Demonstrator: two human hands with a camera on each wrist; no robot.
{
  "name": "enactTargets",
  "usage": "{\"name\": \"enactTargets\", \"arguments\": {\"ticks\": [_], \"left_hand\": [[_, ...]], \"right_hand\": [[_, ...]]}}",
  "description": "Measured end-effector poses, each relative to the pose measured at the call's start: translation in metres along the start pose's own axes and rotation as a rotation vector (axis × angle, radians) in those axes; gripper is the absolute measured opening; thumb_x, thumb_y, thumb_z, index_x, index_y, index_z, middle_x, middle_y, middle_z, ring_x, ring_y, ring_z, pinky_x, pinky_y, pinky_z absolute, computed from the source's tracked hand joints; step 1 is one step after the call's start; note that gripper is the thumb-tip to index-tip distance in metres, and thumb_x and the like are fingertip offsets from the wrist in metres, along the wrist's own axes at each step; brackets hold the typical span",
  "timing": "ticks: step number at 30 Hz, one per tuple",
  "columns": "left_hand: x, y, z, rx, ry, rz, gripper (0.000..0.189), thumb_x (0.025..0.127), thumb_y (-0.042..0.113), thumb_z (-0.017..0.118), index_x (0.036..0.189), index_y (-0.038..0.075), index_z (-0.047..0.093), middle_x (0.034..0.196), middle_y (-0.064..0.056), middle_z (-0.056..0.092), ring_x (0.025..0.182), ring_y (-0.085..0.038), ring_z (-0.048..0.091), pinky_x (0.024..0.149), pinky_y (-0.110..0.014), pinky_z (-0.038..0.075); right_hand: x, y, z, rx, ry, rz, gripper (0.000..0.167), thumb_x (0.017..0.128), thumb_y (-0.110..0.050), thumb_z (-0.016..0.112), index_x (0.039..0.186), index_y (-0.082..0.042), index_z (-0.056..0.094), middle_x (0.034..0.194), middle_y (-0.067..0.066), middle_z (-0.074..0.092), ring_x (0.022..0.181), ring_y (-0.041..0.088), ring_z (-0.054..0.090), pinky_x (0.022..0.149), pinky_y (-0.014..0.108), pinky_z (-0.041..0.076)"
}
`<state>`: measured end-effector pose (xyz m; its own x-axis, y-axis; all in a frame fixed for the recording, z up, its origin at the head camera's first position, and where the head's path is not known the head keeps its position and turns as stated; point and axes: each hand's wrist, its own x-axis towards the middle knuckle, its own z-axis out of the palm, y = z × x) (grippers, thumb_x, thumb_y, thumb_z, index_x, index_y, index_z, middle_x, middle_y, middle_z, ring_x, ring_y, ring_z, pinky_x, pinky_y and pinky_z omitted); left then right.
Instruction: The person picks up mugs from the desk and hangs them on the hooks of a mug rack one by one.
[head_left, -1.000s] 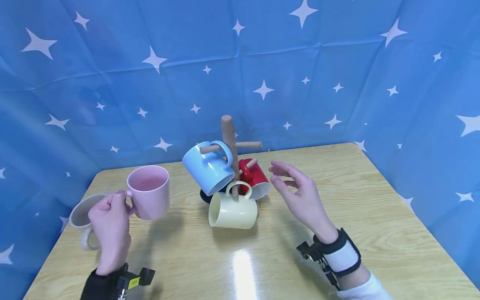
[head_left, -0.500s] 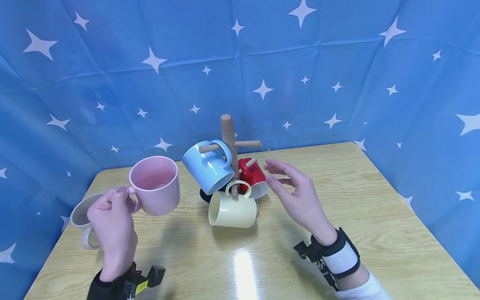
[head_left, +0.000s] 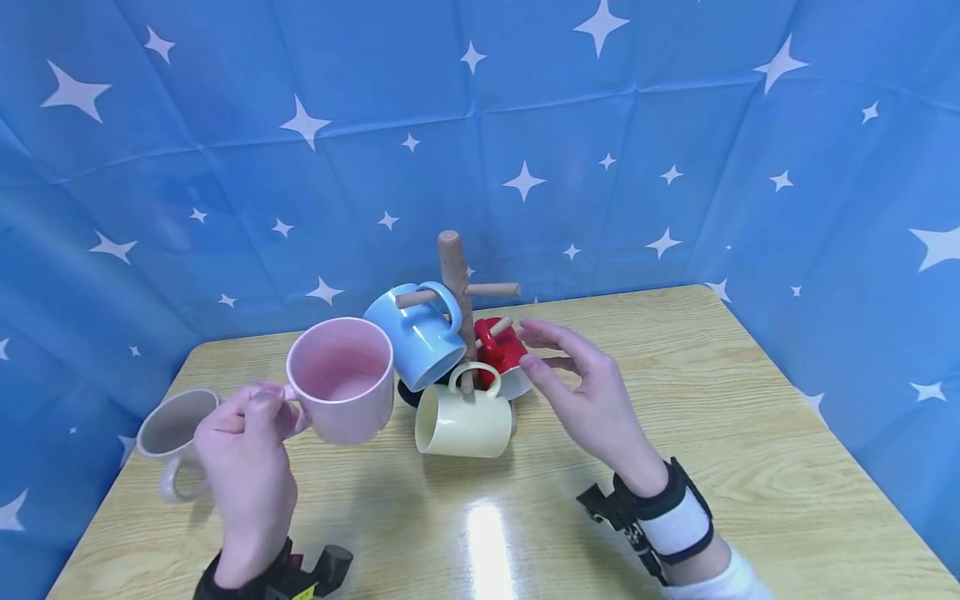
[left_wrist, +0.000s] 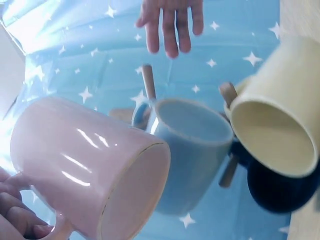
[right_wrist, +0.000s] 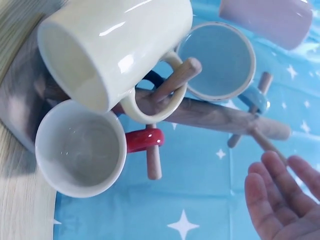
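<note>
A pink mug (head_left: 341, 383) hangs in the air at left, its handle pinched between the thumb and fingers of my left hand (head_left: 251, 467). To its right stands a wooden mug tree (head_left: 453, 267). Light blue (head_left: 418, 333), cream (head_left: 465, 421) and red (head_left: 501, 346) mugs hang on its pegs by their handles. A dark mug (left_wrist: 280, 187) shows low on the tree in the left wrist view. My right hand (head_left: 592, 392) is held beside the red mug, fingers extended and loosely bent, holding nothing. In the right wrist view its fingers (right_wrist: 280, 195) are near an upper peg.
A greyish-white mug (head_left: 174, 429) stands on the wooden table (head_left: 720, 433) at far left, partly behind my left hand. A bare peg (head_left: 495, 289) sticks out to the right near the tree's top. Blue star-printed cloth (head_left: 480, 150) hangs behind the table.
My left hand has carried the pink mug rightward toward the tree, and its opening tilts more toward me. My right hand has drifted slightly left, closer to the red mug.
</note>
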<state>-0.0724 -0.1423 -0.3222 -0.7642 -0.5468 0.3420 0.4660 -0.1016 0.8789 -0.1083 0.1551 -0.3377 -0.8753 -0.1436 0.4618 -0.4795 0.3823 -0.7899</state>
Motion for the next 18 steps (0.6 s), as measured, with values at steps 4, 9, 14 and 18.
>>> {"name": "enactTargets", "arguments": {"ticks": [4,9,14,18], "left_hand": [[-0.006,0.000,0.005,-0.033,-0.047,-0.009,0.044,0.095,-0.009,0.046,0.053,0.002,0.044,0.055,0.002,0.038,0.059,-0.014,0.040,0.059,-0.021,0.050],[-0.014,0.001,0.011,-0.071,-0.132,0.003,0.042,0.094,-0.011,0.045,0.054,0.000,0.044,0.054,-0.001,0.033,0.058,-0.015,0.037,0.058,-0.022,0.048],[-0.017,0.006,0.013,-0.056,-0.142,-0.019,0.042,0.094,-0.009,0.046,0.054,0.004,0.052,0.054,0.002,0.045,0.056,-0.012,0.043,0.059,-0.021,0.053],[-0.020,0.011,0.018,-0.045,-0.152,-0.058,0.042,0.094,-0.009,0.047,0.056,0.006,0.056,0.056,0.004,0.050,0.056,-0.013,0.044,0.061,-0.023,0.053]], "right_hand": [[-0.002,-0.004,0.002,0.006,-0.015,-0.001,0.045,0.099,-0.010,0.071,0.144,-0.008,0.063,0.139,0.012,0.071,0.126,0.031,0.069,0.100,0.038,0.061],[-0.005,-0.005,0.004,0.018,-0.033,-0.009,0.048,0.098,-0.013,0.073,0.145,-0.010,0.062,0.140,0.010,0.071,0.126,0.028,0.069,0.098,0.038,0.060],[-0.007,-0.004,0.005,0.029,-0.047,-0.022,0.050,0.098,-0.017,0.074,0.146,-0.011,0.061,0.142,0.010,0.070,0.128,0.027,0.069,0.099,0.036,0.060],[-0.008,-0.004,0.004,0.033,-0.042,-0.039,0.049,0.098,-0.016,0.075,0.145,-0.011,0.062,0.142,0.011,0.070,0.127,0.026,0.069,0.098,0.036,0.061]]}}
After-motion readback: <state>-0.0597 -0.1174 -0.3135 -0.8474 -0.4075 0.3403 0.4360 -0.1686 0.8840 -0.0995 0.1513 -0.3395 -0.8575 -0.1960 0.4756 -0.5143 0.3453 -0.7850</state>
